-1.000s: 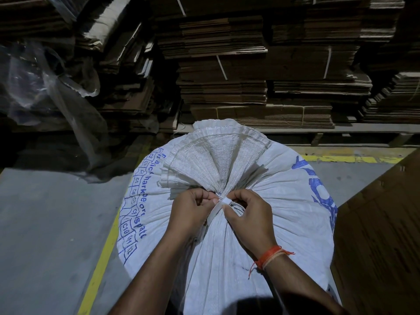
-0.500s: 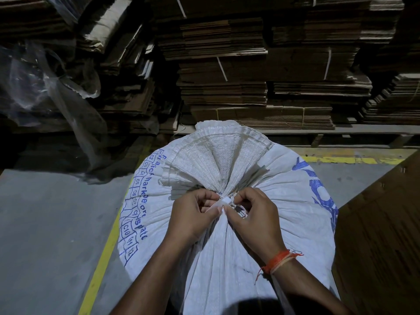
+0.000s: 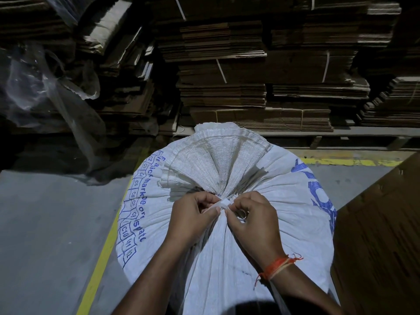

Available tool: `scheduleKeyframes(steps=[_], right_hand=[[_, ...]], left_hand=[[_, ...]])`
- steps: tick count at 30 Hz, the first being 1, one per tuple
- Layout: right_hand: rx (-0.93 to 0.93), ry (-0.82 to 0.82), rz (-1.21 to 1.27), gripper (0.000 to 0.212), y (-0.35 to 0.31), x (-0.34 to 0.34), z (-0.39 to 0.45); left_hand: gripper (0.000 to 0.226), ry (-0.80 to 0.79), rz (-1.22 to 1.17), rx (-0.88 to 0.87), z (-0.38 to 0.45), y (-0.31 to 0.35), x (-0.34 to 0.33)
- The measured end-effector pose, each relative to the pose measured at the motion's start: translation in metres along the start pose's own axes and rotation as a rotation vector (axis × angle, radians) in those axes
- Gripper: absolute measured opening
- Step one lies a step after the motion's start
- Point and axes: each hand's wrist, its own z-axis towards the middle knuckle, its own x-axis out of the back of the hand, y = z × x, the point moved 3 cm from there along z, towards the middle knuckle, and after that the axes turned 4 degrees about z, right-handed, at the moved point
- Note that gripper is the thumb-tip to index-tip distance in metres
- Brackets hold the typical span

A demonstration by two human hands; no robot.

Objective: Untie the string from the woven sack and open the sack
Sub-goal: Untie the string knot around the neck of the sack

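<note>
Fingertips of both hands (image 3: 223,220) at string (image 3: 223,203) on tied woven sack (image 3: 284,212).

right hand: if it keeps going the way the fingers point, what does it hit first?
Likely the left hand: the right hand points left across the string, fingertips nearly touching. Depth unclear.

The only print I can read sits on the woven sack (image 3: 284,223). Along its left flank in the frame, a column of small blue boxes carries codes: I make out C2, C5, C6, C10 and what looks like 11. Beside them runs blue lettering, partly creased; "mark" and "ispatc" are as much as I can pick out. On the sack's right side are large blue letters, too folded for me to read.
</note>
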Motion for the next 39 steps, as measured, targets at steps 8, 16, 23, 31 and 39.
scheduleKeyframes(steps=[8,16,23,31,39], right_hand=[[0.001,-0.002,-0.003,0.014,0.0,0.003,0.001],[0.014,-0.07,-0.012,0.023,-0.001,0.011,0.003],[0.073,-0.168,0.022,0.024,0.001,0.023,0.006],[-0.111,-0.19,0.171,0.01,0.003,0.035,0.005],[-0.258,-0.248,0.195,0.025,0.009,0.036,0.009]], left_hand=[[0.016,-0.004,-0.018,0.005,0.001,-0.001,-0.001],[0.016,-0.023,-0.027,0.007,0.0,0.001,0.0],[0.014,-0.016,-0.041,0.015,-0.001,0.003,0.0],[0.011,-0.019,-0.064,0.019,-0.002,0.004,0.0],[0.01,-0.022,-0.026,0.011,-0.001,0.002,0.0]])
